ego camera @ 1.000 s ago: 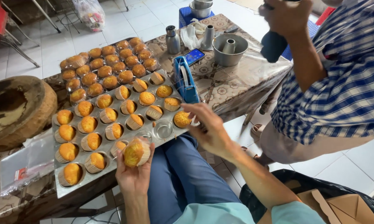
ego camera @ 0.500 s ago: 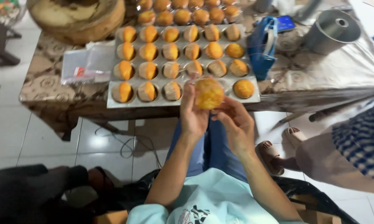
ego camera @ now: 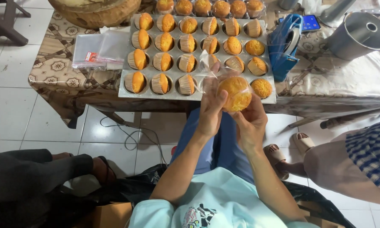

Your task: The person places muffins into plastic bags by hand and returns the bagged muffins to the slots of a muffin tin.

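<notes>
Left hand (ego camera: pixel 211 110) and right hand (ego camera: pixel 251 120) gripping muffin (ego camera: pixel 235 93), just off tray edge (ego camera: pixel 156 95)

Both forearms reached forward, left hand (ego camera: pixel 211 110) and right hand (ego camera: pixel 252 122) raised close together, fingers curled inward, gripping.

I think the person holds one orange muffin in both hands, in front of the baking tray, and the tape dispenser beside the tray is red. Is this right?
Not quite: the tape dispenser is blue, not red, as the head view shows. The rest holds: the left hand and right hand hold one orange muffin in front of the baking tray, and the dispenser stands beside that tray.
</notes>
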